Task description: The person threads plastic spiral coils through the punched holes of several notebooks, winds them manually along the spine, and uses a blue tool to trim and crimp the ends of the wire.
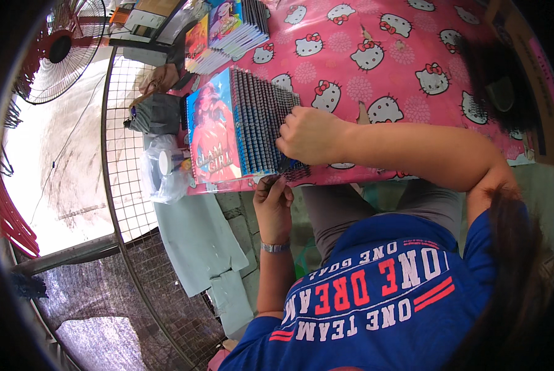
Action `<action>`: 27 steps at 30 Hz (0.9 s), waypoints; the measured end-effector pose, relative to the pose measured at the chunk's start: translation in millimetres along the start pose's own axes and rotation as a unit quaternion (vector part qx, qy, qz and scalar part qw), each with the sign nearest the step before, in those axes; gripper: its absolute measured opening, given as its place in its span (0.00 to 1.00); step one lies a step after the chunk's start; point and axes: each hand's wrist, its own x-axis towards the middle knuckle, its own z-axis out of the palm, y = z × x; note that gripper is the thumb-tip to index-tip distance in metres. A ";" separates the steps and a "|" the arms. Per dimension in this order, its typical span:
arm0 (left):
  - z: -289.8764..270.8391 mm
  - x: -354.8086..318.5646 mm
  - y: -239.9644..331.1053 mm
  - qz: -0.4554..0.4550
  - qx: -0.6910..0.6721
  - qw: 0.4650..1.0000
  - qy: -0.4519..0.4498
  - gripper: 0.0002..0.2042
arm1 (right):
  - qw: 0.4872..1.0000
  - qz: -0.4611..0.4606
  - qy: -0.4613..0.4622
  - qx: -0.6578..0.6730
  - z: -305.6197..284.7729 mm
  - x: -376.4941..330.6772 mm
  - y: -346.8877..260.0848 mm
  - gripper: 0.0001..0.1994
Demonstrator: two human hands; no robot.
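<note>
A row of overlapping spiral notebooks [213, 133] lies near the table's front edge. The foremost cover has a drawn figure in pink and blue, and dark coiled spines fan out to the right. At the right end of that row, my right hand [314, 136] is closed with its fingers curled down against the spines; anything in its fingertips is hidden. My left hand [273, 199] is just below, at the table edge by the notebooks' near corner. Its thumb and fingers are pinched together beside a dark part; what they hold is too small to make out.
A second stack of notebooks [240, 31] stands at the back left on the pink patterned tablecloth [326, 59]. A plastic bag [166, 173] hangs at the left edge beside a wire grid [128, 123]. A fan [60, 46] stands far left; a cardboard box [536, 80] is at right.
</note>
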 end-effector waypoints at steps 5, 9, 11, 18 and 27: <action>-5.7 1.5 -3.6 0.004 -0.016 1.000 0.000 0.03 | 0.998 0.038 0.016 0.043 6.5 -12.0 11.8 0.05; 10.1 -0.6 -2.1 -0.027 -0.052 0.998 0.024 0.04 | 0.992 0.006 0.127 0.004 12.7 -18.0 19.9 0.05; 11.0 1.7 -4.8 -0.023 -0.030 0.999 0.029 0.04 | 0.998 0.002 0.059 0.010 11.4 -11.1 10.9 0.05; 9.9 2.5 -8.9 0.012 0.044 0.998 0.040 0.04 | 0.997 0.051 0.021 0.062 10.8 -16.7 16.9 0.05; 5.3 3.7 -11.0 0.026 0.053 0.998 0.023 0.03 | 0.999 0.042 -0.029 0.013 11.6 -10.9 11.7 0.05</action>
